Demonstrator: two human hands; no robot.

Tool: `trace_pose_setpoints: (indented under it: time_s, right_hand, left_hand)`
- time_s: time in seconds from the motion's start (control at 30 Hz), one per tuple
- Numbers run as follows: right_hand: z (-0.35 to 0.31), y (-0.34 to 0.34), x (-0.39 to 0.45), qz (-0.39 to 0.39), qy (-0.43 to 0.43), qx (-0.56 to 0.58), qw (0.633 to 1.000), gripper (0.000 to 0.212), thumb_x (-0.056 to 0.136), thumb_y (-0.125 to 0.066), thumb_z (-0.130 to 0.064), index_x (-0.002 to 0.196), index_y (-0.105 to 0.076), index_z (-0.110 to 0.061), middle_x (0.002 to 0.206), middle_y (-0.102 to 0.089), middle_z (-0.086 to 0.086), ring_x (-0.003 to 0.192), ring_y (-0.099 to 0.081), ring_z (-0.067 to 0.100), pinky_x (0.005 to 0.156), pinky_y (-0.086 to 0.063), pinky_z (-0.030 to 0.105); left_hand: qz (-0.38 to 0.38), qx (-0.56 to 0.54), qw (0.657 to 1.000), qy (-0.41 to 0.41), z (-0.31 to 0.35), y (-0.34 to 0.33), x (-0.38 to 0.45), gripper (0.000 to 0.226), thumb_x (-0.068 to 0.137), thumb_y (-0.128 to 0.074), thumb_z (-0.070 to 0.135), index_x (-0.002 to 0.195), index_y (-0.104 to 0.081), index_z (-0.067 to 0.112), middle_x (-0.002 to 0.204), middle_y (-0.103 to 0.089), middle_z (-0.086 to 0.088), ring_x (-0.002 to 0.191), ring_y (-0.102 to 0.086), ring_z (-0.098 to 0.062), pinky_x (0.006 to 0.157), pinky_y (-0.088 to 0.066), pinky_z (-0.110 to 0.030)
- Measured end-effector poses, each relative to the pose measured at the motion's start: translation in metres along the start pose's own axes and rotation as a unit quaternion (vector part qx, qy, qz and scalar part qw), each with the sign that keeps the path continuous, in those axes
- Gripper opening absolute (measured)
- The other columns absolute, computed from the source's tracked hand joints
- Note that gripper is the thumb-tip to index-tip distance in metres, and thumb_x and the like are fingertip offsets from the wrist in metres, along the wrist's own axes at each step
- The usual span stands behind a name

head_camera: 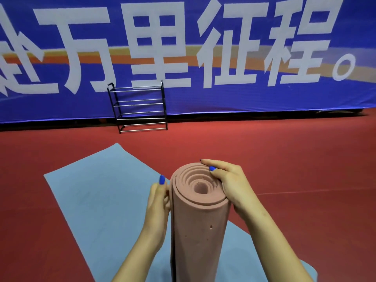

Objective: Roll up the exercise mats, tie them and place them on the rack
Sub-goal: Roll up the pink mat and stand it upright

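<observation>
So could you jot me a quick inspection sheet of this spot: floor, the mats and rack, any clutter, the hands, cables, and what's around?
Surface: red sports floor with a thin pale line across it at the right.
Job's things: pink mat, rolled up and held on end, no tie visible; blue mat lying flat and unrolled beneath it; black rack with metal rails, nothing on its shelves, standing by the wall.
Clutter: nothing seen.
Grippers: left hand holds the roll's side at its loose edge; right hand grips the roll's top rim.
Cables: nothing seen.
Surroundings: blue banner with large white characters and an orange stripe along the back wall.
</observation>
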State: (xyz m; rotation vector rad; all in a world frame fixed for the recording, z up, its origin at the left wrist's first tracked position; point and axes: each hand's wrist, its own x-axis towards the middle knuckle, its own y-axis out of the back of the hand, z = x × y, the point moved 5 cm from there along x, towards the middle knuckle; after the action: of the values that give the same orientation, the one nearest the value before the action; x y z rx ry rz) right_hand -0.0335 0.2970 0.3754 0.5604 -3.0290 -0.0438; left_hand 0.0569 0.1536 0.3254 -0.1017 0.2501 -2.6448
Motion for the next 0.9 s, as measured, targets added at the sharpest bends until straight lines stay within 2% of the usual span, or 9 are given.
trace_pose_setpoints:
  time_s: [0.13,0.23,0.3,0.37,0.47,0.63,0.7,0.8,0.9]
  right_hand:
    - [-0.001,0.000,-0.009,-0.005,0.007,0.020,1.000,0.042,0.090,-0.044,0.010,0.094,-0.072,-0.021,0.097,-0.072,-0.007,0.098,-0.065,0.014,0.085,-0.051,0.025]
    - [0.000,-0.002,-0.023,0.004,-0.004,0.078,0.997,0.042,0.087,-0.045,0.011,0.092,-0.075,-0.019,0.094,-0.074,-0.005,0.095,-0.068,0.014,0.081,-0.053,0.024]
    - [0.003,-0.004,-0.032,0.029,-0.017,0.137,0.990,0.041,0.086,-0.047,0.011,0.096,-0.075,-0.017,0.096,-0.074,-0.002,0.093,-0.069,0.015,0.079,-0.055,0.026]
    - [0.000,-0.008,-0.038,0.041,-0.021,0.150,0.988,0.041,0.086,-0.047,0.012,0.097,-0.074,-0.017,0.096,-0.074,0.000,0.091,-0.070,0.016,0.078,-0.056,0.029]
    - [-0.019,-0.014,-0.046,0.027,-0.004,0.147,0.989,0.044,0.084,-0.042,0.015,0.088,-0.075,-0.013,0.091,-0.074,0.010,0.083,-0.069,0.023,0.074,-0.056,0.032]
    - [-0.069,-0.019,-0.058,-0.042,0.100,0.157,0.982,0.043,0.083,-0.045,0.014,0.078,-0.077,-0.013,0.089,-0.074,0.008,0.078,-0.069,0.016,0.068,-0.054,0.024]
    - [-0.066,-0.025,-0.061,-0.042,0.118,0.126,0.984,0.040,0.085,-0.048,0.011,0.079,-0.077,-0.015,0.096,-0.073,0.005,0.085,-0.069,0.014,0.072,-0.053,0.023]
    - [-0.028,-0.037,-0.060,-0.016,0.088,0.050,0.995,0.042,0.082,-0.046,0.016,0.074,-0.073,-0.015,0.089,-0.072,-0.001,0.084,-0.066,0.009,0.075,-0.049,0.021]
    - [-0.008,-0.051,-0.061,-0.006,0.041,0.061,0.997,0.042,0.080,-0.044,0.018,0.066,-0.071,-0.011,0.091,-0.068,-0.002,0.083,-0.062,0.009,0.068,-0.046,0.010]
  left_hand:
    - [-0.042,0.053,0.997,0.037,0.009,-0.007,0.006,0.081,0.068,-0.069,0.067,0.135,-0.029,0.048,0.111,-0.060,0.017,0.105,-0.058,0.000,0.092,-0.042,-0.026]
    - [-0.093,0.018,0.994,0.048,0.015,-0.015,-0.003,0.069,0.071,-0.071,0.057,0.132,-0.040,0.051,0.118,-0.056,0.030,0.108,-0.057,0.008,0.087,-0.044,-0.020]
    - [-0.087,-0.018,0.995,0.037,0.015,-0.017,-0.011,0.057,0.071,-0.069,0.046,0.125,-0.052,0.045,0.120,-0.063,0.022,0.108,-0.061,0.001,0.087,-0.046,-0.023]
    - [-0.043,-0.050,0.997,0.028,0.017,-0.017,-0.017,0.050,0.070,-0.068,0.031,0.120,-0.063,0.027,0.116,-0.069,0.005,0.104,-0.066,-0.011,0.084,-0.049,-0.029]
    - [-0.012,-0.085,0.996,0.009,0.035,-0.019,-0.028,0.033,0.084,-0.055,0.017,0.113,-0.066,0.007,0.110,-0.070,-0.014,0.100,-0.067,-0.027,0.083,-0.052,-0.036]
    - [-0.056,-0.117,0.989,-0.065,0.080,-0.016,-0.038,0.032,0.075,-0.052,0.018,0.097,-0.072,0.005,0.096,-0.073,-0.015,0.084,-0.069,-0.024,0.072,-0.056,-0.030]
    - [-0.056,-0.097,0.991,-0.069,0.077,-0.008,-0.038,0.039,0.070,-0.056,0.023,0.102,-0.072,0.005,0.100,-0.072,-0.015,0.090,-0.069,-0.026,0.079,-0.055,-0.034]
    - [-0.007,-0.051,0.999,-0.014,0.044,0.009,-0.042,0.039,0.076,-0.055,0.022,0.108,-0.071,0.007,0.111,-0.070,-0.016,0.111,-0.061,-0.035,0.098,-0.046,-0.046]
    - [0.035,-0.073,0.995,0.049,0.024,0.021,-0.053,0.036,0.088,-0.042,0.019,0.107,-0.070,0.005,0.108,-0.070,-0.017,0.098,-0.066,-0.029,0.084,-0.051,-0.036]
